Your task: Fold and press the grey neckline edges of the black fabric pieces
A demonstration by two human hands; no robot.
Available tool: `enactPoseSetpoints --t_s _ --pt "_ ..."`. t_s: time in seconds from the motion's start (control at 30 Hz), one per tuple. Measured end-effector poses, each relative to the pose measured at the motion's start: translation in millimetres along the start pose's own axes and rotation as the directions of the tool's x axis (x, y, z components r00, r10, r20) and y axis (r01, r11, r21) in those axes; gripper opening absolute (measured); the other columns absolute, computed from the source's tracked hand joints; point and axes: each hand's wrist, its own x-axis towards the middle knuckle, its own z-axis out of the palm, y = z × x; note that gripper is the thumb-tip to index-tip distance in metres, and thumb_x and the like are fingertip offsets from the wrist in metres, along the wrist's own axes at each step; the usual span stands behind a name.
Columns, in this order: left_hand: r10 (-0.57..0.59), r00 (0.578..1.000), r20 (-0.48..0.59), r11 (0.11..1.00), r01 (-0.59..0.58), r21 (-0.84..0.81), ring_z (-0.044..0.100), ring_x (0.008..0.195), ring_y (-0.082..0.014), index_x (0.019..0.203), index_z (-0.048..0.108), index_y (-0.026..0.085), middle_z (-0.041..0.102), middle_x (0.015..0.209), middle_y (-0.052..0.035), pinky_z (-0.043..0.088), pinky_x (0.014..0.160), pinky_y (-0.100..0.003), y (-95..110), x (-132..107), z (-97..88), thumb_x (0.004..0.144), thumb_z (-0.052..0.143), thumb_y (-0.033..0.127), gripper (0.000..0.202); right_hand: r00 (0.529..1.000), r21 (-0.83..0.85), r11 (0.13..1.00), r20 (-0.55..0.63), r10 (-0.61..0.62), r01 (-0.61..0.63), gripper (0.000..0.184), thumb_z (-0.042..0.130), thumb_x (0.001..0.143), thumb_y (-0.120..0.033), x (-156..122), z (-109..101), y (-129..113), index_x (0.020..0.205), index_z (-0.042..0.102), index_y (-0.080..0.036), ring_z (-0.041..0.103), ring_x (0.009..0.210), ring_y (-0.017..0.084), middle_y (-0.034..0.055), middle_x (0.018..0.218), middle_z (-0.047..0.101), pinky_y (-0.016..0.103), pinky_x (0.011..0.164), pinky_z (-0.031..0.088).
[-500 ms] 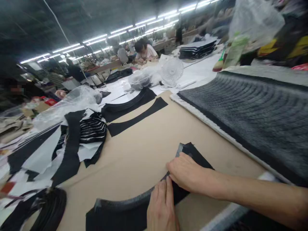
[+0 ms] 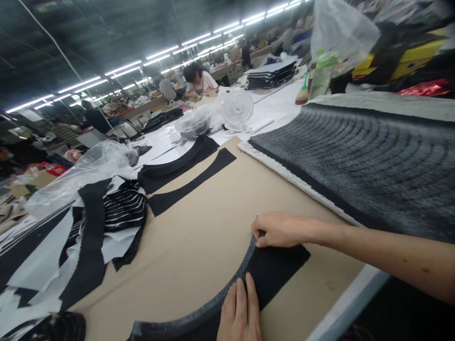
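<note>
Squaring-up step: curved black fabric stack [image 2: 273, 272] lies on brown paper [image 2: 199, 237], left hand [image 2: 240, 310] flat with fingers together on it, right hand [image 2: 280, 230] pinching its far corner (edges look flush); next move likely needs even pressure.

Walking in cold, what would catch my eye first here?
Two bare hands at the near edge: the left hand lies flat on a curved stack of black fabric, and the right hand curls its fingers at the stack's far end. To the right rises a big grey ribbed fabric pile; a small white fan stands farther back.
</note>
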Motion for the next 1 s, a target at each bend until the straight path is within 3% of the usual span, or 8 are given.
enactPoseSetpoints --t_s 0.4,0.53,0.67,0.83,0.93,1.0 --pt "-0.016 1.000 -0.015 0.998 0.017 0.060 0.059 0.092 -0.0211 0.125 0.059 0.016 0.065 0.107 -0.0086 0.052 0.079 -0.031 2 8 -3.5 0.078 0.052 0.010 0.047 0.992 -0.056 0.996 -0.107 0.059 -0.065 0.012 0.066 0.078 -0.023 3 13 -4 0.088 0.072 -0.018 0.065 0.087 0.029 0.0108 0.085 0.071 0.030 0.064 0.038" --pt "-0.046 0.999 -0.020 0.998 0.047 0.038 0.058 0.087 -0.0208 0.118 0.063 0.016 0.063 0.099 -0.0091 0.051 0.074 -0.032 4 17 -8.2 0.077 0.053 0.008 0.043 0.981 -0.023 0.991 -0.145 0.128 -0.132 0.026 0.075 0.074 -0.034 6 16 4 0.092 0.070 -0.017 0.065 0.084 0.030 0.0113 0.085 0.070 0.030 0.061 0.038" --pt "-0.104 0.990 -0.095 0.993 0.109 0.045 0.058 0.088 -0.0220 0.109 0.065 0.017 0.063 0.100 -0.0100 0.049 0.071 -0.032 5 26 -9.1 0.077 0.052 0.006 0.037 0.962 0.048 0.986 -0.216 0.168 -0.161 0.039 0.080 0.068 -0.043 4 23 15 0.094 0.066 -0.018 0.064 0.081 0.029 0.0086 0.084 0.069 0.028 0.059 0.036" --pt "-0.057 0.989 -0.135 0.998 0.062 0.032 0.058 0.089 -0.0192 0.105 0.065 0.015 0.063 0.094 -0.0074 0.047 0.075 -0.029 8 31 -5.7 0.077 0.049 0.001 0.035 0.964 0.159 0.986 -0.254 0.085 -0.045 0.019 0.070 0.079 -0.034 -1 27 29 0.090 0.062 -0.021 0.061 0.072 0.018 -0.0011 0.075 0.066 0.024 0.058 0.033" --pt "-0.058 0.994 -0.094 0.997 0.062 0.041 0.055 0.078 -0.0173 0.111 0.064 0.015 0.059 0.086 -0.0054 0.046 0.067 -0.028 9 37 -6.6 0.078 0.050 0.004 0.037 0.968 0.217 0.975 -0.250 0.020 0.036 0.003 0.061 0.085 -0.024 -3 25 37 0.084 0.060 -0.021 0.057 0.067 0.013 -0.0033 0.072 0.063 0.022 0.057 0.033" --pt "-0.060 0.996 -0.071 0.997 0.064 0.053 0.052 0.073 -0.0165 0.117 0.062 0.017 0.056 0.084 -0.0047 0.045 0.064 -0.028 10 42 -8.3 0.078 0.051 0.006 0.042 0.966 0.246 0.967 -0.257 -0.006 0.072 0.005 0.058 0.086 -0.023 -4 24 40 0.082 0.059 -0.020 0.056 0.066 0.013 -0.0033 0.071 0.062 0.022 0.057 0.032"
